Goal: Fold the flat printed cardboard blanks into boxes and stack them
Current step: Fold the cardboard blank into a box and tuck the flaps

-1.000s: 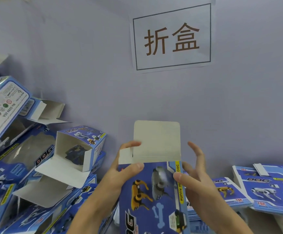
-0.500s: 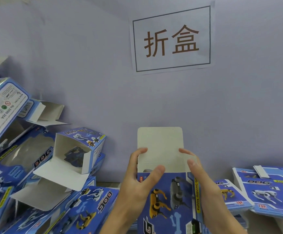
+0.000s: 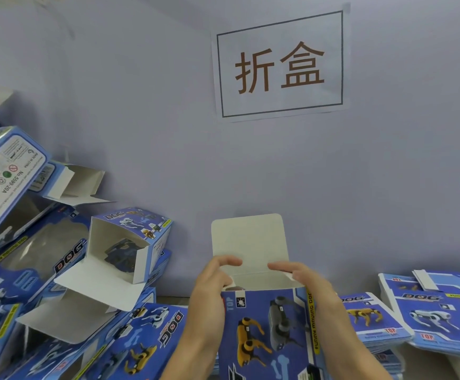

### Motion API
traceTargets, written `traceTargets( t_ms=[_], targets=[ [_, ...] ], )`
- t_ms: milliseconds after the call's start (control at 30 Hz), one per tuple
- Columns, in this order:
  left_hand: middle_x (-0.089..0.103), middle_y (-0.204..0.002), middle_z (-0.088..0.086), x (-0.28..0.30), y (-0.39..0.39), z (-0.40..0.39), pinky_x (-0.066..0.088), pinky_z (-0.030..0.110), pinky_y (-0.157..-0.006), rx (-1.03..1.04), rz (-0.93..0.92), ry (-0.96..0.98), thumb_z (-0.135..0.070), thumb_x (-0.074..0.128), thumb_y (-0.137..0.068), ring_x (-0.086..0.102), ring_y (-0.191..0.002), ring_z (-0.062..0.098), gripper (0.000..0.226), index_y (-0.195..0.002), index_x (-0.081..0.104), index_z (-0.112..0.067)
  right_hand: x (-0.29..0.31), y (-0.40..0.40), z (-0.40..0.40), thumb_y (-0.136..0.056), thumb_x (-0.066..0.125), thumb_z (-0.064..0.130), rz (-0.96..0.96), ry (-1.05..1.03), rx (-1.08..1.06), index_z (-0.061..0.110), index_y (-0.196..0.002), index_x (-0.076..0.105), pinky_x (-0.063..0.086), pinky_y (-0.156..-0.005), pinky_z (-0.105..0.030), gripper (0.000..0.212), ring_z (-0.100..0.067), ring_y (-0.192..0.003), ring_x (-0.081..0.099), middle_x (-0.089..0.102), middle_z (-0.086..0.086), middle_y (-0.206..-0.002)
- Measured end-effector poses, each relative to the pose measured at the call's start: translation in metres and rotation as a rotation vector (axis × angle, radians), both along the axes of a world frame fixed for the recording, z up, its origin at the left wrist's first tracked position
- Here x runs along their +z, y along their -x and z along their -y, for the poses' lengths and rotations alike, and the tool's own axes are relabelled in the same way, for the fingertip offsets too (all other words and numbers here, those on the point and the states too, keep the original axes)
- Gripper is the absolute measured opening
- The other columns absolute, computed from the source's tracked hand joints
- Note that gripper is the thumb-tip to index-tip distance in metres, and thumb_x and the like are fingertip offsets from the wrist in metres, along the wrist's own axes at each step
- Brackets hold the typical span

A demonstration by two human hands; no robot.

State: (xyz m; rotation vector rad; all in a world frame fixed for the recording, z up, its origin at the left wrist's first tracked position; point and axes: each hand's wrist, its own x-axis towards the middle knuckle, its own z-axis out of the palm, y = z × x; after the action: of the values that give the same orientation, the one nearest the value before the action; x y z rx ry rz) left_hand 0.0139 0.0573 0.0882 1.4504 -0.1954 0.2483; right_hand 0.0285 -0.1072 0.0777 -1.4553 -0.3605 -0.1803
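From my remote seat I saw the left hand curled round the left top corner of the blue printed cardboard box with robot dogs on its front, its fingers hooked over the edge onto a small side flap. The right hand gripped the opposite top corner the same way, fingers bent inward over the right side flap. Both hands were clamped on the box, one at each side of its open mouth. The box stood upright, long axis vertical, printed face toward me, its lower end cut off by the near edge of the view. Its plain white top flap with rounded corners rose straight up between and above the fingertips, toward the far wall. To the left lay a heap of folded blue boxes with open white flaps, tumbled at angles. To the right, just beside the right forearm, sat stacks of flat blue printed blanks. A white paper sign with brown characters hung on the pale lilac wall.
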Motion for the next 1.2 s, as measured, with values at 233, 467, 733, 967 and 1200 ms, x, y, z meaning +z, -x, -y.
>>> traceTargets(
  t_ms=[233,467,733,967,1200],
  targets=[
    [0.055,-0.068,0.015,0.0,-0.001,0.002,0.046,0.026,-0.043,0.074,-0.03,0.02,-0.007,0.032,-0.103,0.061,-0.047,0.017,0.026,-0.106,0.055,-0.019,0.01,0.003,-0.004,-0.092,0.055,0.016,-0.139,-0.025,-0.01,0.015,-0.091,0.063,0.049,-0.045,-0.019,0.009,-0.012,-0.057,0.068,0.062,-0.013,-0.073],
    [0.062,-0.083,0.02,0.001,0.0,0.009,0.05,0.028,-0.043,0.101,-0.072,0.228,-0.005,0.04,-0.097,0.064,-0.053,0.023,0.034,-0.112,0.046,-0.035,0.003,0.019,0.006,-0.101,0.034,-0.004,-0.005,-0.021,0.069,0.027,-0.138,0.042,0.046,-0.077,-0.042,0.048,-0.043,-0.111,0.056,0.055,-0.03,-0.111],
    [0.059,-0.073,0.02,0.002,0.002,0.012,0.044,0.03,-0.048,0.089,0.077,0.193,-0.004,0.042,-0.095,0.059,-0.058,0.03,0.035,-0.09,0.062,-0.031,0.025,0.002,-0.002,-0.097,0.027,-0.016,-0.123,-0.069,-0.04,0.009,-0.125,0.056,0.044,-0.075,-0.026,0.047,-0.031,-0.118,0.055,0.059,-0.019,-0.13],
    [0.076,-0.095,0.009,-0.006,-0.001,0.012,0.055,0.029,-0.051,0.19,0.128,0.25,-0.019,0.041,-0.099,0.072,-0.082,0.033,0.041,-0.061,0.058,-0.012,-0.007,0.009,0.0,-0.094,0.041,0.034,-0.023,-0.268,-0.117,0.013,-0.082,0.067,0.055,-0.071,-0.049,0.036,-0.046,-0.088,0.069,0.072,-0.022,-0.092],
    [0.072,-0.092,0.017,0.0,-0.001,0.012,0.056,0.037,-0.061,0.185,0.13,0.234,-0.018,0.04,-0.102,0.071,-0.081,0.034,0.023,-0.101,0.058,-0.004,-0.002,0.003,0.017,-0.096,0.054,0.003,0.1,0.034,0.16,0.017,-0.139,0.05,0.054,-0.082,-0.019,0.045,-0.029,-0.12,0.061,0.064,-0.013,-0.131]
  ],
)
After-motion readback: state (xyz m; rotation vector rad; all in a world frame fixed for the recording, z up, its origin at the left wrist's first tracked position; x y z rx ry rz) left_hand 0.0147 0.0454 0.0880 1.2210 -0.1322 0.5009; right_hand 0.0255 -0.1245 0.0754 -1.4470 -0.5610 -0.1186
